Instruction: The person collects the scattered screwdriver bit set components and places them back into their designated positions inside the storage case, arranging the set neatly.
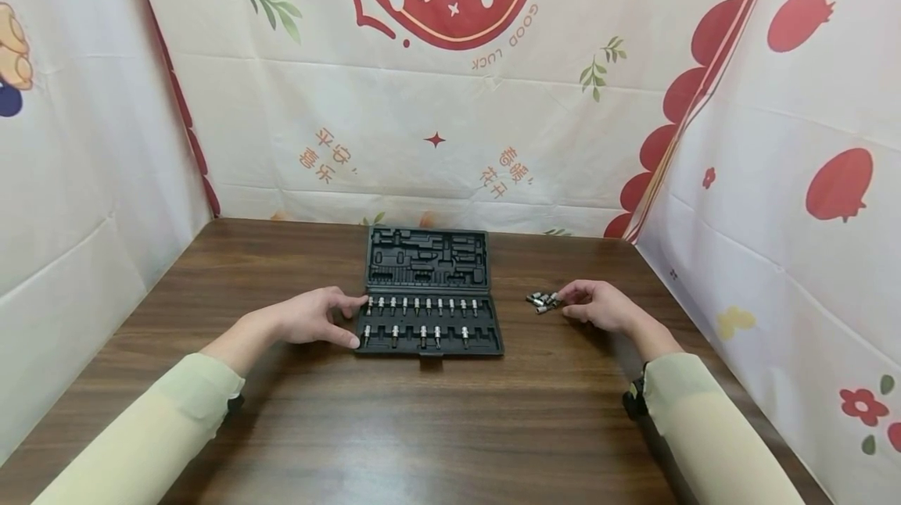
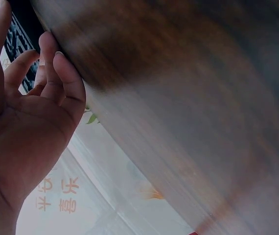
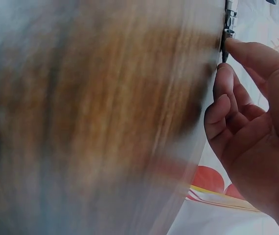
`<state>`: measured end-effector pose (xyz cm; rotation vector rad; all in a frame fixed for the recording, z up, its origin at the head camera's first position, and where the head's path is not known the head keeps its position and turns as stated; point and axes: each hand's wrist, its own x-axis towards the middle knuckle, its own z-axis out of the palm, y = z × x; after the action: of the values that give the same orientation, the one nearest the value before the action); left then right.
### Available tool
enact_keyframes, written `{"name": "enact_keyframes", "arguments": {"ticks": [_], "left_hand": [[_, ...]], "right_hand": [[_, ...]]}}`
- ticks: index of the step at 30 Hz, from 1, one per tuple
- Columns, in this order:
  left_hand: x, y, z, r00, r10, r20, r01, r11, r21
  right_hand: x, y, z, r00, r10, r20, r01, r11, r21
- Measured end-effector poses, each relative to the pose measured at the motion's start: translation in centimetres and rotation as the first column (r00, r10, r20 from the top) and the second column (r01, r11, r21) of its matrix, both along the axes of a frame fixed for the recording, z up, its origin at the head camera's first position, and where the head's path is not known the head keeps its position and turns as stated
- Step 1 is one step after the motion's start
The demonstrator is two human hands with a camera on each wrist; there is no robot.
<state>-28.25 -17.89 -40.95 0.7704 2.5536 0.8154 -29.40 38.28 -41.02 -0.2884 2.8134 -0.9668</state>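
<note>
An open black tool case (image 1: 429, 294) lies in the middle of the wooden table (image 1: 422, 427). Its front tray (image 1: 486, 341) holds two rows of small metal bits (image 1: 422, 306), and its moulded lid (image 1: 427, 257) lies flat behind. My left hand (image 1: 348, 321) rests against the case's left edge, thumb near the front corner and fingers near the hinge; the left wrist view shows the left hand (image 2: 36, 73) touching the case (image 2: 19, 39). My right hand (image 1: 566, 302) touches a small pile of loose bits (image 1: 543, 301) right of the case. In the right wrist view a fingertip (image 3: 230, 46) meets the loose bits (image 3: 229, 19).
Printed cloth walls (image 1: 450, 137) close in the table at the back, left and right. Bare wood spreads between my forearms in front of the case. Both wrist views show the tabletop blurred.
</note>
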Motion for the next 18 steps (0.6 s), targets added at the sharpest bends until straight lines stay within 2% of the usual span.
{"name": "enact_keyframes", "arguments": {"ticks": [5,10,18], "left_hand": [[-0.05,0.02,-0.01,1.0,0.0,-0.003,0.0,1.0,-0.005],[-0.07,0.02,-0.07,1.0,0.001,-0.003,-0.001,1.0,-0.003],[0.0,-0.01,-0.03,1.0,-0.007,0.001,0.007,1.0,0.005]], "right_hand": [[0.13,-0.05,0.03,1.0,-0.002,-0.016,0.002,1.0,0.008],[0.27,0.1,0.08,0.999,-0.011,-0.038,0.013,0.998,0.057],[0.45,0.53,0.16,0.999,-0.037,-0.024,0.039,0.993,0.112]]}}
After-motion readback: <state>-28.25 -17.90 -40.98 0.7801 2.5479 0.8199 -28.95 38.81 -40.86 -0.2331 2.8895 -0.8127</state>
